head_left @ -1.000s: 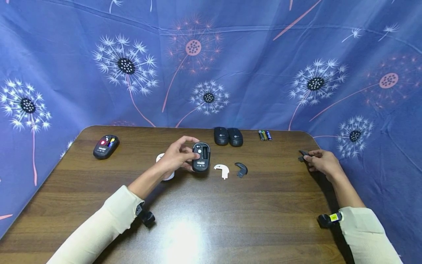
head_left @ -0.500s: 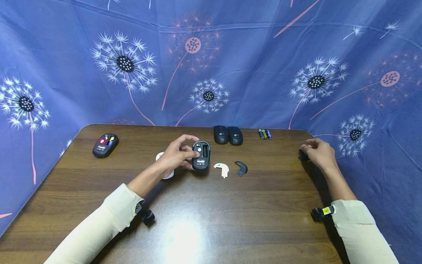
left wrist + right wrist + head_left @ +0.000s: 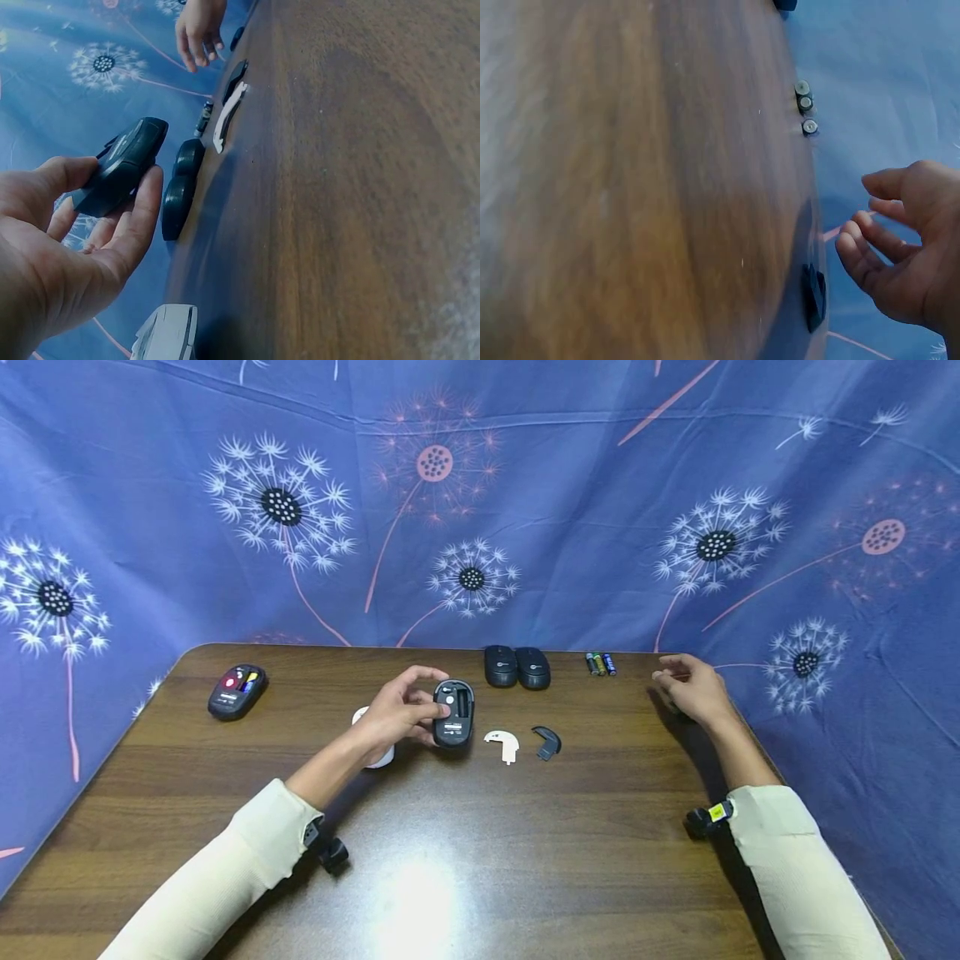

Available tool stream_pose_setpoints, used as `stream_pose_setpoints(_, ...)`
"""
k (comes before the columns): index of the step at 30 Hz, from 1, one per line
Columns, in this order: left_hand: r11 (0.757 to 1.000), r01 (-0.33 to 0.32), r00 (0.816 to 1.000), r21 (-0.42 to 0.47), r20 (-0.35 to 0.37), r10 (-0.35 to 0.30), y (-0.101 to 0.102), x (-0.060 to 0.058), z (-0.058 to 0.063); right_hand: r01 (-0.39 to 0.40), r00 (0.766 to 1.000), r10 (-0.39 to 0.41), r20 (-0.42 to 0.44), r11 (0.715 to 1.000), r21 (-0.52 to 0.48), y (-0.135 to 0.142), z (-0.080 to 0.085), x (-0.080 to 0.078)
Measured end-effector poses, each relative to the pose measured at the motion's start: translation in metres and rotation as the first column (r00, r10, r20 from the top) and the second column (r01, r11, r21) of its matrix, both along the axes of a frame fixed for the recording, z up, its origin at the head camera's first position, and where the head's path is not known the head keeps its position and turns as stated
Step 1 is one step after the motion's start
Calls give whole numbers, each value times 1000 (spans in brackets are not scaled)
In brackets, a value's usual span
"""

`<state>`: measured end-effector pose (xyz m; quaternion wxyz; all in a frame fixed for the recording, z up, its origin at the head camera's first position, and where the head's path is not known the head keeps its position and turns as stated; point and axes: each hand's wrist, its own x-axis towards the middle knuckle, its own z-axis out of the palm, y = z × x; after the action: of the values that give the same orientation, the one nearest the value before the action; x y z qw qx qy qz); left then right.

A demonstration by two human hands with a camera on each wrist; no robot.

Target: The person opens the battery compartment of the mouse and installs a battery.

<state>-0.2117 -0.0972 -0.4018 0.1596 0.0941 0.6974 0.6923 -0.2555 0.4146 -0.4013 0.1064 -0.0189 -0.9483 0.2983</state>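
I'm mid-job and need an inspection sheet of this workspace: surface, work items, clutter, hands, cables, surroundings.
Surface: brown wood-grain table, bright glare near the front.
Work items: held black mouse, underside showing, battery bay uncovered; upturned mouse with batteries in its bay; two dark mice side by side; three loose batteries; white cover; dark cover; another dark piece near the right hand; white mouse, partly behind the left hand in the head view.
Clutter: nothing seen beyond these.
Hands: left grips the held mouse; right holds nothing.
Cables: nothing seen.
Surroundings: blue dandelion-patterned cloth behind.
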Motion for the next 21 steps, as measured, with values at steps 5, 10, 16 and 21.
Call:
stream_pose_setpoints(5,1000,4,1000,24,-20,-4,2,0,1,-97,995,99,29,994,-51,-5,-5,-10)
stream_pose_setpoints(10,1000,3,999,23,-33,-3,3,1,2,-134,983,144,114,987,-94,-11,-8,-16)
stream_pose_setpoints(16,1000,7,999,23,-39,-6,3,2,3,-169,973,177,146,983,-66,-19,-11,-26)
stream_pose_setpoints(21,1000,2,999,22,-38,-1,3,2,2,-194,968,196,159,981,-29,-24,-14,-36)
